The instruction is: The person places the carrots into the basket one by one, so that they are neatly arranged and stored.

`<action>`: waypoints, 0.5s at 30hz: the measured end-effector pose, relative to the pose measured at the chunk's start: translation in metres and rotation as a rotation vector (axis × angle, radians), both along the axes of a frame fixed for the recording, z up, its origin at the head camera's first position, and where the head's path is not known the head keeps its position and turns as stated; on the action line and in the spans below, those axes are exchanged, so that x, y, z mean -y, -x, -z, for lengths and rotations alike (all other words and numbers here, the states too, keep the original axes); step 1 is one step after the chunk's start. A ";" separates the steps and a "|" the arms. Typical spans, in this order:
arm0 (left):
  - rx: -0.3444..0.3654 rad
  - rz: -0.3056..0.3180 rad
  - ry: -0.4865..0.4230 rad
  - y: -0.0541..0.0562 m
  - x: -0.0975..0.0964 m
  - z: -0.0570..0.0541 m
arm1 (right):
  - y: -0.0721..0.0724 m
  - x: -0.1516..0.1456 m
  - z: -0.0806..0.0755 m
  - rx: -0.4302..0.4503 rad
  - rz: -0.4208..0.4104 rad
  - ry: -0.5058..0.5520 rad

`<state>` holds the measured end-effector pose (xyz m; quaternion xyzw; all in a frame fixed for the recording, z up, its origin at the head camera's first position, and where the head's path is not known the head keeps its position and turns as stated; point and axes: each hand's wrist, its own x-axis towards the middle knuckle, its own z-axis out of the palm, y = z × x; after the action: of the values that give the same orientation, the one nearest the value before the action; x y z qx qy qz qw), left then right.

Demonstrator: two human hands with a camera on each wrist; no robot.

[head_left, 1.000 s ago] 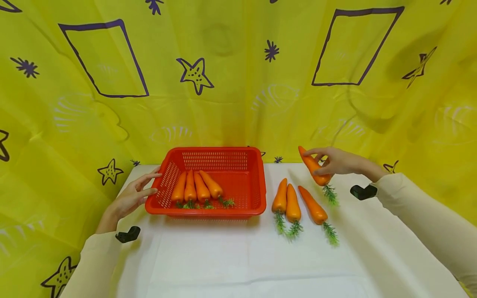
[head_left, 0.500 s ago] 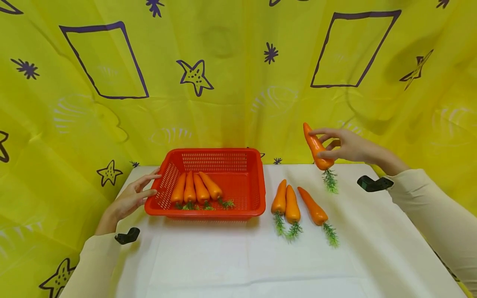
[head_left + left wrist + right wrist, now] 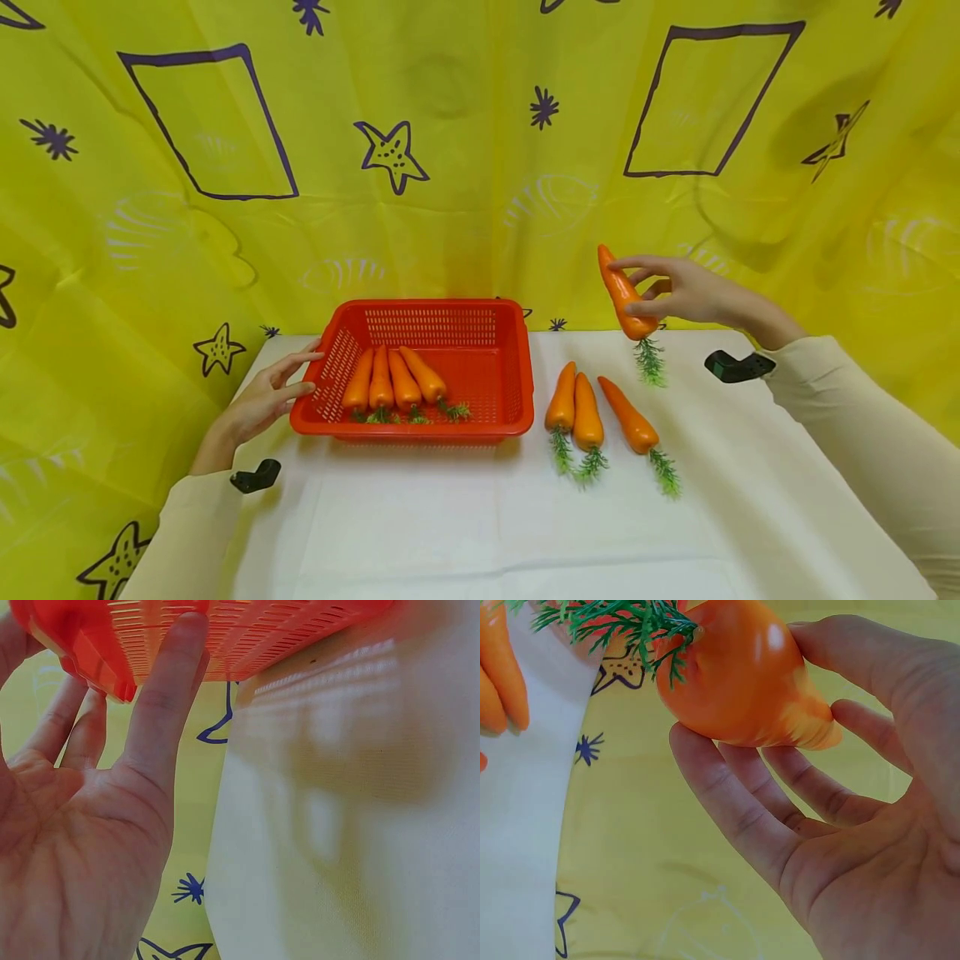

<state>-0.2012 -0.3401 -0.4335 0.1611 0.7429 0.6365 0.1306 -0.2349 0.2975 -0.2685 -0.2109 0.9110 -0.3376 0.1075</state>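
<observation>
In the head view my right hand [image 3: 686,290] holds an orange carrot [image 3: 624,293] in the air above the table's back right, tip up and green leaves hanging down. The right wrist view shows the carrot [image 3: 735,675] pinched between thumb and fingertips. My left hand [image 3: 258,404] rests against the left side of a red basket [image 3: 517,367]. One straight digit presses on the basket's slotted wall [image 3: 247,637] in the left wrist view. Several carrots [image 3: 405,383] lie side by side in the basket's left half. Three more carrots [image 3: 588,412] lie on the table right of the basket.
A white cloth [image 3: 420,517] covers the table. Behind and beside it hangs a yellow curtain [image 3: 465,233] with dark star and frame drawings. Each sleeve cuff carries a small black device [image 3: 738,367].
My right hand has raised the carrot from just above the table, shifting right and then slightly back left. The left hand and the basket look the same.
</observation>
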 end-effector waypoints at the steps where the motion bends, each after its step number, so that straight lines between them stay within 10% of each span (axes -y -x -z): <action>1: 0.001 -0.001 0.000 0.000 0.000 0.000 | 0.001 0.002 0.000 -0.002 -0.002 -0.002; 15: 0.008 -0.002 -0.006 0.000 -0.001 -0.002 | 0.024 0.048 0.000 0.018 -0.101 -0.009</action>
<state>-0.2013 -0.3393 -0.4317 0.1583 0.7405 0.6396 0.1327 -0.2587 0.2491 -0.2686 -0.2530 0.8997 -0.3296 0.1335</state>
